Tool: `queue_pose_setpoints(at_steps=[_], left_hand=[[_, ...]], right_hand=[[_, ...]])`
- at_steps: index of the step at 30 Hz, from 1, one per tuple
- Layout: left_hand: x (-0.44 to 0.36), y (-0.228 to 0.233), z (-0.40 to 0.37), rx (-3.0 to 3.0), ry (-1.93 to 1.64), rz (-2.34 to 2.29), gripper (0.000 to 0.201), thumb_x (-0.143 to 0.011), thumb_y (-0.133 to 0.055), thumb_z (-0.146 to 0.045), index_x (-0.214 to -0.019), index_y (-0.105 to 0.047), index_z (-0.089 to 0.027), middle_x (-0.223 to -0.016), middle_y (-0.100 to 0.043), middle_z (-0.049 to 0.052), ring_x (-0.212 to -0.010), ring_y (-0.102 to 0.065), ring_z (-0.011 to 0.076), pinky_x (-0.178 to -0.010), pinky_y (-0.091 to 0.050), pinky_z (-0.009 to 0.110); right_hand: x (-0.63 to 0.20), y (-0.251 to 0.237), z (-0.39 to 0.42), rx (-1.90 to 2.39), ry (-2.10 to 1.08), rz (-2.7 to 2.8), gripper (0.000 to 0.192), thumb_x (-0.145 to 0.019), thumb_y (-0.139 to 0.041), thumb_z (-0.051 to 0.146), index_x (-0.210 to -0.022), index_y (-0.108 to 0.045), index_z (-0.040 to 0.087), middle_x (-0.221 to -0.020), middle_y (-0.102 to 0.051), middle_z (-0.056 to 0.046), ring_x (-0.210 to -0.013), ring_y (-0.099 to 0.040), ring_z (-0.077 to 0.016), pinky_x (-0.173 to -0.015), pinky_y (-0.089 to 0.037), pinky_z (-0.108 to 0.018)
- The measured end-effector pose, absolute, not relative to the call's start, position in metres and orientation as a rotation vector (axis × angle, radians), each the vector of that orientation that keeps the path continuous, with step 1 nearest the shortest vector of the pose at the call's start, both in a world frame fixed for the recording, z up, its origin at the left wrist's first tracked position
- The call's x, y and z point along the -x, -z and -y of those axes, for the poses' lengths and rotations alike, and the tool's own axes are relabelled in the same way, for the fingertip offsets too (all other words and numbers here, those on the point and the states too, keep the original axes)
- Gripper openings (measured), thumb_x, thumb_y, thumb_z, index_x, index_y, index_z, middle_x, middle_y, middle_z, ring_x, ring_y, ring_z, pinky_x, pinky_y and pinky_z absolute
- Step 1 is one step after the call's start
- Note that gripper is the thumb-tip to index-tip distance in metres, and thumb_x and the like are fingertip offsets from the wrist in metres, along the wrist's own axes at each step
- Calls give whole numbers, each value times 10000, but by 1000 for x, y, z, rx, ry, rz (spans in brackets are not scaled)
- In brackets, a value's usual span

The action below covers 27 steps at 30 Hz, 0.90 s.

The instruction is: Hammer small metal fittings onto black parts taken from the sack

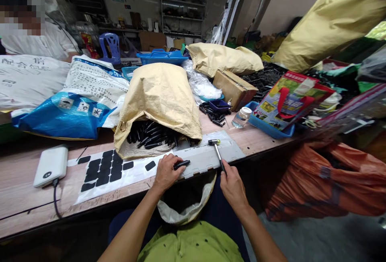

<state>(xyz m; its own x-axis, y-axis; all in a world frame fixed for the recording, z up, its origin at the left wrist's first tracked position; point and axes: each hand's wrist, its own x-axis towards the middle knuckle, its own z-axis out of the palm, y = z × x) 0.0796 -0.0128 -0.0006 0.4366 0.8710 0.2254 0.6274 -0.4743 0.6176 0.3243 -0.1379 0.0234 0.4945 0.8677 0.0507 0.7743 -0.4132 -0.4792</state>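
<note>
My left hand [167, 172] is closed on a slim black pen-like piece [182, 164], just above the grey board [197, 160] at the table's front edge. In my right hand [233, 184] is a small hammer [217, 151] with a dark handle and a yellow-tipped head, which lies over the board. Behind my left hand, a tan sack [163, 93] lies with its mouth toward me, full of black pieces [150, 134] like the held one. Left of my left hand, a white sheet [132, 177] carries rows of black rounded patches [104, 169].
A white power bank [52, 166] with a cable lies at the left. Beyond the board stand a glass jar [241, 117] and a blue tray [271, 130] holding a colourful bag. An open white sack [188, 211] hangs at my lap. Across the table sits a person [39, 44].
</note>
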Motion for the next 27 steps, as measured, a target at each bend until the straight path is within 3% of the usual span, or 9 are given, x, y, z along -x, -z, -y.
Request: queue_pose_setpoints(at_steps=[5, 11, 17, 24, 27], left_hand=[[-79, 2, 10, -2281, -749, -1265, 211, -868, -696, -395, -1009, -742, -246, -908, -668, 43, -903, -590, 234, -824, -424, 364], [-78, -7, 41, -2372, -816, -1101, 220, -960, -597, -392, -1063, -686, -220, -967, -668, 70, -926, -581, 242, -818, -422, 376], [-72, 13, 112, -2502, -539, -735, 228, -1008, -494, -333, -1149, -642, -234, -961, -668, 70, -872, -603, 218, -777, -451, 343], [-64, 57, 117, -2268, -122, -1285, 193, -973, -503, -302, -1017, -677, -233, -977, -706, 65, -936, -679, 235, -804, -471, 325], [-62, 61, 111, -2196, 9, -1401, 222, -958, -511, -313, -1069, -682, -224, -984, -723, 81, -969, -690, 252, -816, -474, 331]], right_hand=[[-319, -23, 139, 2425, -378, 1377, 547, -1019, -353, 256, -1564, -401, 254, -1128, -662, -90, -973, -654, -224, -843, -474, -310], [-318, -26, 140, 2487, -355, 1381, 537, -1030, -384, 258, -1566, -392, 293, -1136, -686, -84, -957, -674, -215, -799, -464, -288], [-315, -24, 140, 2507, -309, 1389, 533, -1038, -383, 262, -1569, -379, 309, -1148, -680, -72, -925, -681, -204, -756, -460, -274], [-315, -22, 141, 2521, -268, 1392, 532, -1041, -390, 257, -1571, -373, 301, -1122, -678, -68, -889, -680, -194, -729, -459, -271], [-314, -23, 141, 2523, -256, 1393, 531, -1040, -399, 249, -1569, -378, 292, -1120, -679, -70, -881, -683, -190, -720, -456, -265]])
